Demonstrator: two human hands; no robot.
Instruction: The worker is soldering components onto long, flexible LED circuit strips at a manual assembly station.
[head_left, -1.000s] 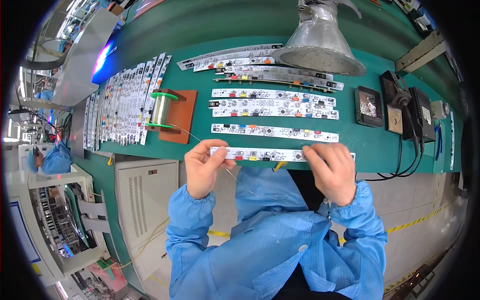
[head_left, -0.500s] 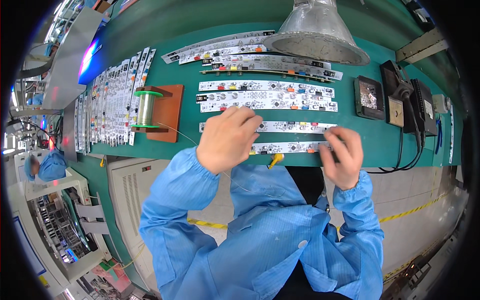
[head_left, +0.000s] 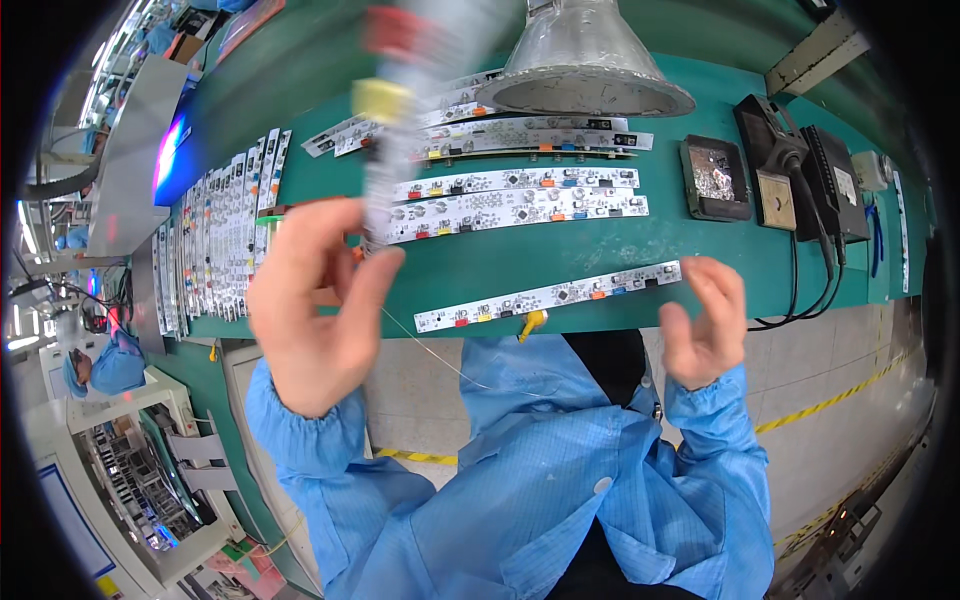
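Observation:
My left hand (head_left: 320, 300) pinches the lower end of a narrow white circuit board strip (head_left: 388, 160). This strip stands up steeply, blurred, with red and yellow parts near its top. My right hand (head_left: 708, 322) has its fingers apart, the fingertips at the right end of another strip (head_left: 555, 296). That one lies slanted along the bench's near edge, its right end farther from me. I cannot tell whether a fingertip touches it. A yellow plug-like piece (head_left: 533, 322) sits against its near side. Behind my left hand the solder spool is mostly hidden; a thin wire (head_left: 430, 352) trails out.
Several strips (head_left: 520, 212) lie in rows farther back, with another dense group (head_left: 215, 230) at the left. A metal lamp-like hood (head_left: 590, 70) hangs above the bench (head_left: 560, 245). A dark tray (head_left: 715, 180) and a soldering iron holder (head_left: 780, 170) stand at the right.
My left hand has moved left and lifted one strip off the bench. The remaining near strip has turned to a slant. My right hand has shifted slightly right.

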